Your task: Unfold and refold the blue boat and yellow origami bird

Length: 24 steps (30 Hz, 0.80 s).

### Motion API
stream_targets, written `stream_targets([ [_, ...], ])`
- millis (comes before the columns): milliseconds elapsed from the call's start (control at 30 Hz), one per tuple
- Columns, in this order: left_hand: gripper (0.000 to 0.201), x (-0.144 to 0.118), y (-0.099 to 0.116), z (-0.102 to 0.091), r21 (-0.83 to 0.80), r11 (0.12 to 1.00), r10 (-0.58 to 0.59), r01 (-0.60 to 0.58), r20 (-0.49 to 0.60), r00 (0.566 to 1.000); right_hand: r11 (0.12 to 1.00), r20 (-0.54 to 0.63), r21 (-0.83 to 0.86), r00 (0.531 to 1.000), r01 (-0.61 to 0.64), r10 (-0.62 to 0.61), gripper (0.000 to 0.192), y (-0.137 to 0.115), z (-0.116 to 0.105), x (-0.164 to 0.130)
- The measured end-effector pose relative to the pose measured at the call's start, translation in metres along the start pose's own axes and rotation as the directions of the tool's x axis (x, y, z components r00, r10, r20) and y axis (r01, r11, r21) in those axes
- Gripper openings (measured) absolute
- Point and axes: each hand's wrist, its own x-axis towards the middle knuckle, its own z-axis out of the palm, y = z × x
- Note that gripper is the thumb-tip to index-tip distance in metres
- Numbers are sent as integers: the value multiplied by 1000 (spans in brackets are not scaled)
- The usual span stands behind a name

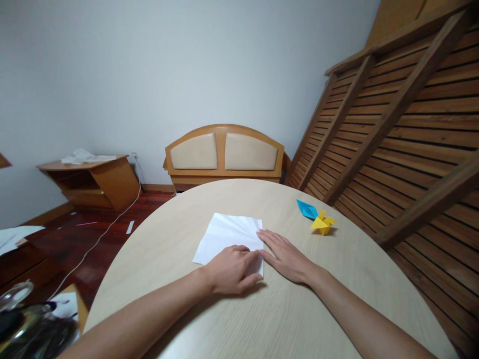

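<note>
A white sheet of paper (228,234) with fan-like creases lies on the round pale wooden table (292,319). My left hand (230,269) rests on the sheet's near right corner, its fingers curled and pressing down. Flat on the table at the sheet's right edge lies my right hand (286,257), fingers together and pointing to the far left. The fingertips of both hands meet near that edge. Neither hand grips anything.
A blue folded paper figure (307,209) and a yellow one (322,223) sit on the table to the far right. Beyond the table stand a wooden headboard (224,154), a low cabinet (93,182) and slatted wooden frames (404,139). A cable runs across the floor.
</note>
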Motion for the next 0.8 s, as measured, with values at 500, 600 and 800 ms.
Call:
stream_targets([
  [500, 56, -2, -42, 24, 67, 933, -344, 355, -130, 930, 999, -73, -31, 997, 16, -18, 51, 3, -17, -2],
  [600, 57, 1, -19, 27, 71, 951, -292, 301, -105, 950, 999, -168, -18, 985, 47, -49, 41, -12, -14, 1],
  [800, 55, 1, -4, 26, 12, 978, -207, 208, -56, 977, 998, -14, 50, 999, 39, -38, 62, -26, 8, 2],
])
